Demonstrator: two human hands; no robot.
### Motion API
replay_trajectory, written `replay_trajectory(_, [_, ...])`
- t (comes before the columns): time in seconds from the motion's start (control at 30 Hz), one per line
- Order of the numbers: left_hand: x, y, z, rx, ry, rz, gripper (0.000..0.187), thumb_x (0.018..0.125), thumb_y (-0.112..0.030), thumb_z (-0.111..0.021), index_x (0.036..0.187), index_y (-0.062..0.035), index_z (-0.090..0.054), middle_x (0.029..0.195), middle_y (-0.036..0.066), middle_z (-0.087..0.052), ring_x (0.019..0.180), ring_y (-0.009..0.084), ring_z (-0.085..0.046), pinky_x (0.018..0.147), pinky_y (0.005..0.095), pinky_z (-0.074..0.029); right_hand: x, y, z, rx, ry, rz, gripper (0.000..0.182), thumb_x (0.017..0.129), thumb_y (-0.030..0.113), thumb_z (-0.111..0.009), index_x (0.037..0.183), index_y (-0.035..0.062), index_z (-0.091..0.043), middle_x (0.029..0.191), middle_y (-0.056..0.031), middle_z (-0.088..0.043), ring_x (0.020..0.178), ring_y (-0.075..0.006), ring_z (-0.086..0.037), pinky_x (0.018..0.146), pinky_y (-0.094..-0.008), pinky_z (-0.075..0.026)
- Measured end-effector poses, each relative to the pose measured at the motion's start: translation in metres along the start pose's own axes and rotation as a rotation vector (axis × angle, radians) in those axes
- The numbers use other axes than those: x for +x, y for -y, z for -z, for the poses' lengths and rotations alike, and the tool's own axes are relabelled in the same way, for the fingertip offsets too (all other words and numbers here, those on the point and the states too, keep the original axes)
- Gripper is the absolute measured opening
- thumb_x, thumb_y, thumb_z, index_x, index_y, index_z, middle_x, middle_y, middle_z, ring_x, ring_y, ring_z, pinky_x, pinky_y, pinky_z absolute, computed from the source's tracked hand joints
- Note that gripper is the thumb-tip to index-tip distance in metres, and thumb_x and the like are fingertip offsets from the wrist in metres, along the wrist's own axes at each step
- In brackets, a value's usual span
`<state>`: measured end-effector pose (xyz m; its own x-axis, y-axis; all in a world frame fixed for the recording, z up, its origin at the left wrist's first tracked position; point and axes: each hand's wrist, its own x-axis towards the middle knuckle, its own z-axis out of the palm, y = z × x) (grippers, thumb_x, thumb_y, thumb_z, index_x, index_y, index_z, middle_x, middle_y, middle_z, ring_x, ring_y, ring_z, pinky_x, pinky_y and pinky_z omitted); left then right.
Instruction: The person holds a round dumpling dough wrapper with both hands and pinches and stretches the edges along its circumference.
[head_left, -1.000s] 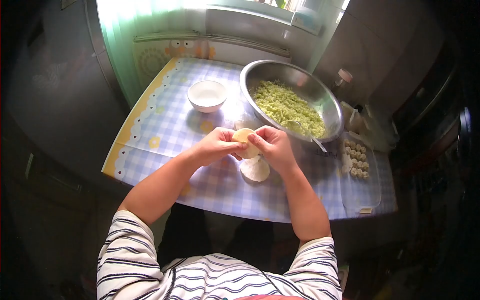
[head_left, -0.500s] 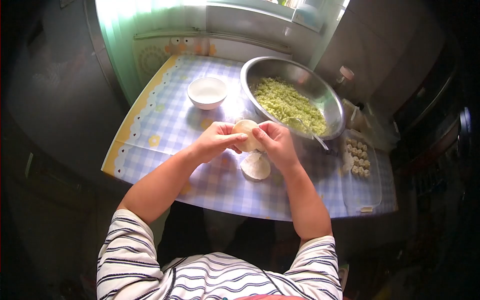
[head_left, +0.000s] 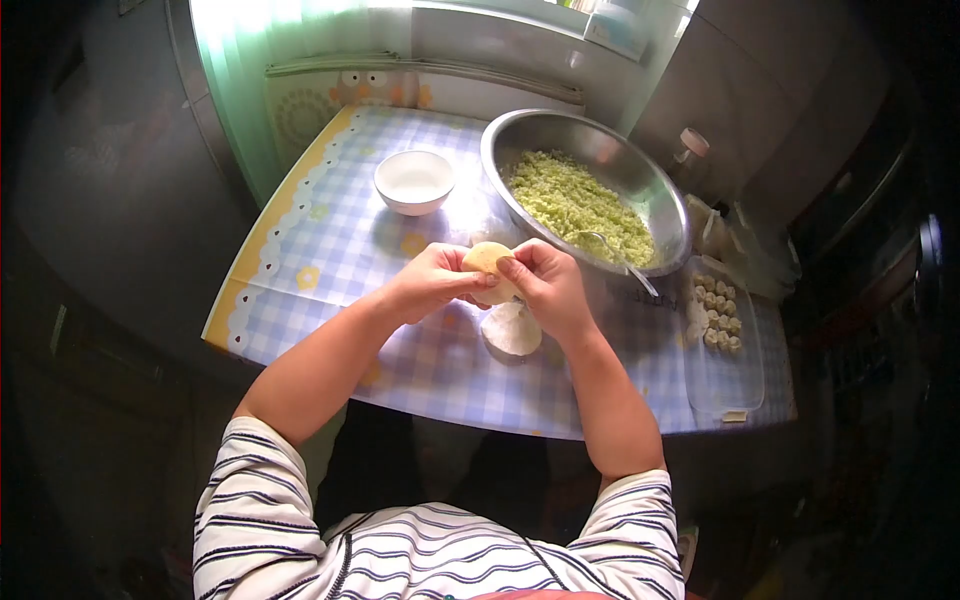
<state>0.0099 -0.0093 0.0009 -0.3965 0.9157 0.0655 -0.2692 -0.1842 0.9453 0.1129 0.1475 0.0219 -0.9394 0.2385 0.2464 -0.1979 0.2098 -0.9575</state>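
Note:
Between my two hands is a round, pale yellow dumpling wrapper (head_left: 487,257), pinched at its edges over the table. My left hand (head_left: 437,284) grips its left side, with the thumb across the front. On the other side my right hand (head_left: 549,283) holds it, thumb pressed near the middle. The wrapper looks bent; whether anything lies inside cannot be made out. Just below the hands, a stack of white floury wrappers (head_left: 512,332) rests on the cloth. A big steel basin (head_left: 668,190) of chopped green filling (head_left: 585,205) stands behind my right hand.
A white bowl (head_left: 414,203) stands behind my left hand. The spoon (head_left: 641,281) leans over the basin's near rim. At the right, a clear plastic tray (head_left: 722,385) holds several small dumplings (head_left: 717,318). A checked cloth (head_left: 300,310) covers the table; a capped bottle (head_left: 692,145) stands behind.
The wrapper has been bent over between my fingers, so less of its round face shows. My hands stay in nearly the same place.

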Motion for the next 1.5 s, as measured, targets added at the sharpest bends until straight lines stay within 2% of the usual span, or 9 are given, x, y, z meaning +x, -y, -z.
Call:
replay_trajectory(0.3, [0.0000,-0.0025,-0.0006,0.052,0.006,0.034,0.026,0.081,-0.018,-0.068,0.097,0.0021,-0.064,0.086,0.008,-0.065,0.079,0.0132,-0.062,0.070,0.0270,-0.050,0.0011,0.0051,0.0016,0.040,0.020,0.011,0.015,0.082,0.014,-0.065,0.084,-0.0006,-0.062,0.072,-0.0014,-0.061,0.065,-0.0050,-0.053,0.059,-0.0204,-0.043])
replay_trajectory(0.5, [0.0010,-0.0007,0.0031,0.051,0.024,0.051,0.031,0.079,-0.021,-0.070,0.097,0.0030,-0.062,0.086,0.007,-0.064,0.076,0.0124,-0.062,0.069,0.0267,-0.051,0.0008,0.0035,0.0020,-0.162,0.000,0.042,0.014,0.081,0.013,-0.066,0.082,-0.0011,-0.062,0.069,-0.0015,-0.060,0.062,-0.0047,-0.051,0.057,-0.0205,-0.042])
replay_trajectory(0.7, [-0.0012,-0.0040,-0.0023,0.039,-0.007,0.028,0.026,0.081,-0.019,-0.068,0.096,0.0017,-0.064,0.085,0.006,-0.064,0.076,0.0116,-0.061,0.068,0.0262,-0.050,-0.0004,0.0041,0.0023,-0.114,-0.010,0.000,0.014,0.082,0.013,-0.066,0.081,-0.0007,-0.062,0.070,-0.0015,-0.061,0.063,-0.0046,-0.051,0.057,-0.0201,-0.042])
replay_trajectory(0.8, [-0.0012,-0.0036,-0.0005,0.030,-0.005,0.029,0.026,0.081,-0.019,-0.068,0.096,0.0019,-0.064,0.085,0.006,-0.065,0.077,0.0117,-0.061,0.069,0.0263,-0.050,-0.0005,0.0058,0.0049,-0.062,0.036,-0.027,0.019,0.083,0.018,-0.065,0.083,-0.0003,-0.061,0.073,-0.0006,-0.061,0.065,-0.0048,-0.052,0.057,-0.0203,-0.042])
replay_trajectory(0.9, [0.0004,-0.0032,0.0000,0.089,0.010,0.039,0.029,0.079,-0.020,-0.069,0.095,0.0029,-0.063,0.085,0.007,-0.064,0.074,0.0115,-0.061,0.067,0.0260,-0.050,0.0000,0.0077,0.0014,0.021,0.006,0.006,0.016,0.082,0.015,-0.066,0.082,-0.0009,-0.062,0.072,-0.0015,-0.062,0.064,-0.0051,-0.053,0.057,-0.0203,-0.043])
replay_trajectory(1.3, [0.0002,-0.0014,-0.0001,0.062,0.006,0.035,0.030,0.080,-0.021,-0.069,0.098,0.0028,-0.063,0.087,0.007,-0.064,0.077,0.0112,-0.061,0.069,0.0263,-0.049,0.0001,0.0021,0.0012,-0.137,-0.025,0.025,0.017,0.082,0.016,-0.066,0.078,0.0001,-0.061,0.068,-0.0011,-0.060,0.062,-0.0049,-0.052,0.057,-0.0211,-0.043])
replay_trajectory(1.5, [-0.0002,0.0000,0.0015,0.043,0.004,0.036,0.027,0.082,-0.019,-0.067,0.099,0.0014,-0.063,0.090,0.005,-0.064,0.082,0.0101,-0.060,0.073,0.0248,-0.048,0.0011,0.0002,0.0017,0.075,0.001,0.008,0.016,0.082,0.015,-0.065,0.082,0.0002,-0.063,0.069,0.0000,-0.060,0.063,-0.0045,-0.052,0.057,-0.0203,-0.043])
